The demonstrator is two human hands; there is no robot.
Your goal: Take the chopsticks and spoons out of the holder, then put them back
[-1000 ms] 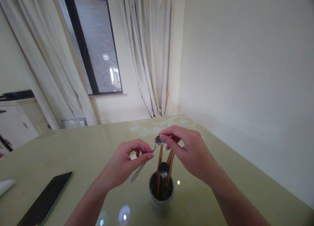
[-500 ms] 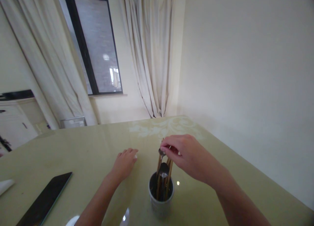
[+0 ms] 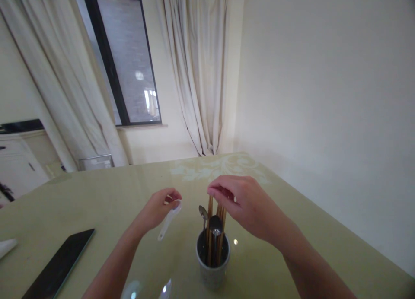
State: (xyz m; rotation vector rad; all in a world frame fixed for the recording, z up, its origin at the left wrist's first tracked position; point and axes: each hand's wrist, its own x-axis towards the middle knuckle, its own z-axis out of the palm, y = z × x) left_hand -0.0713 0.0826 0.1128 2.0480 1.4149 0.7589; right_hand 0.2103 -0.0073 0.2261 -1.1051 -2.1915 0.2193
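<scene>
A grey utensil cup stands on the pale green table in front of me. It holds several wooden chopsticks and two metal spoons, bowls up. My right hand hovers just above the chopstick tops, fingers loosely bent, holding nothing that I can see. My left hand, left of the cup, pinches a white plastic spoon by its bowl end, lifted off the table with the handle pointing down and left.
A black phone lies face up at the near left. A white object pokes in at the left edge. A wall runs close along the table's right side; curtains and a window stand behind.
My right hand lowered the metal spoon into the cup and let it go. My left hand released that spoon, dropped to the table and lifted a white plastic spoon.
</scene>
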